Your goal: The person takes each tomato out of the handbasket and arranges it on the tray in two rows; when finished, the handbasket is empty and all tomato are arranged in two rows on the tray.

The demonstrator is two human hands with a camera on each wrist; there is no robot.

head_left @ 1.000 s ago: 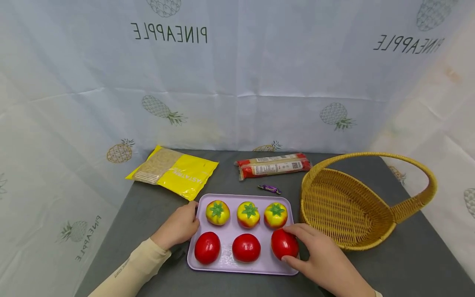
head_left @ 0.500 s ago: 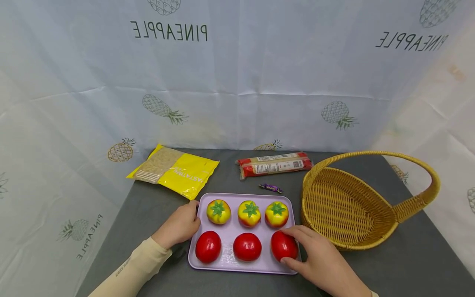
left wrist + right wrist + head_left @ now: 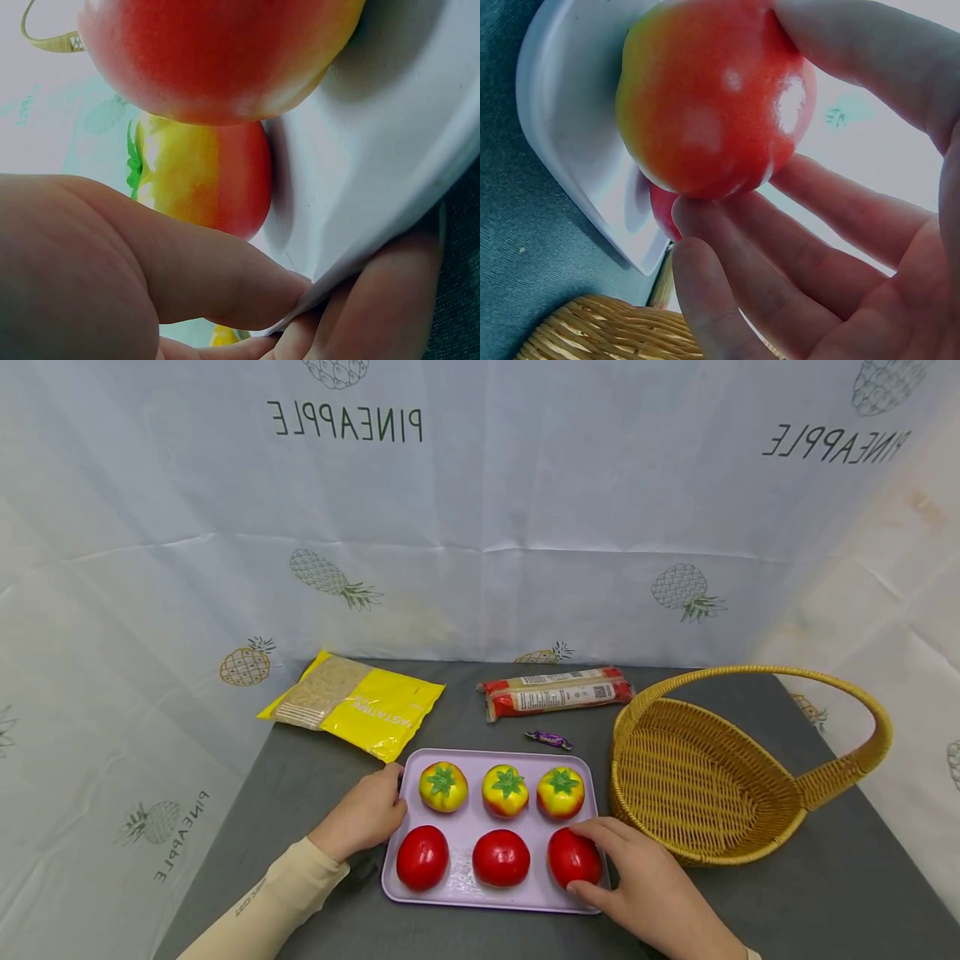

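Note:
My left hand (image 3: 363, 810) pinches the left rim of a light purple tray (image 3: 461, 893); in the left wrist view the thumb (image 3: 225, 281) lies over the rim and the fingers are under it. My right hand (image 3: 656, 881) holds a toy tomato (image 3: 574, 857), red side up, at the tray's front right corner, thumb on one side and fingertips on the other. Beside it in the front row sit a middle tomato (image 3: 501, 858) and a left tomato (image 3: 422, 857), both red side up. Behind them, three yellow-red tomatoes (image 3: 506, 792) show green leaf tops.
A wicker basket (image 3: 697, 785) with a tall handle stands right of the tray, close to my right hand. Behind the tray lie a yellow pasta bag (image 3: 382, 710), a red-ended noodle pack (image 3: 558, 693) and a purple-wrapped candy (image 3: 549, 739). A pineapple-print cloth (image 3: 480, 510) hangs behind the table.
The right-hand tomato has shifted slightly toward the tray's near edge, with my right hand still around it. My left hand keeps its hold on the rim. The head view has drifted slightly.

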